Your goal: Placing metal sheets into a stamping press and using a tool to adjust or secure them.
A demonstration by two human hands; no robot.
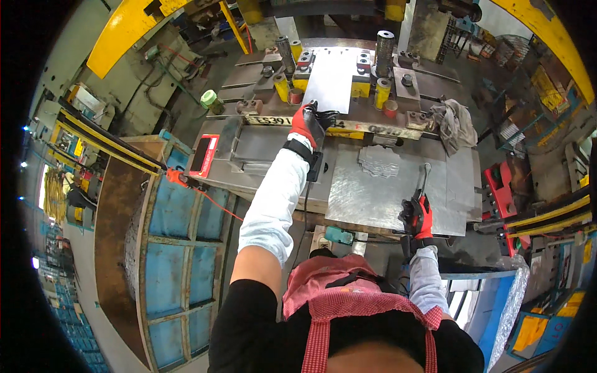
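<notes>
My left hand (309,124), in a red and black glove, is stretched forward to the press. Its fingers close on the near edge of a bright metal strip (329,81), which lies flat between the die posts. My right hand (418,216), gloved the same way, is closed round a slim metal rod with a rounded end (425,177). It hangs over the near right edge of a flat metal sheet (354,199). Farther back on that sheet lie several thin cut metal pieces with stepped edges (379,161).
Dark die posts (384,53) and yellow cylinders (382,93) flank the strip. A grey rag (455,124) drapes over the right corner. At left are a phone on a red-edged card (203,154) and a blue bin (168,211). Yellow-black bars (112,143) stand either side.
</notes>
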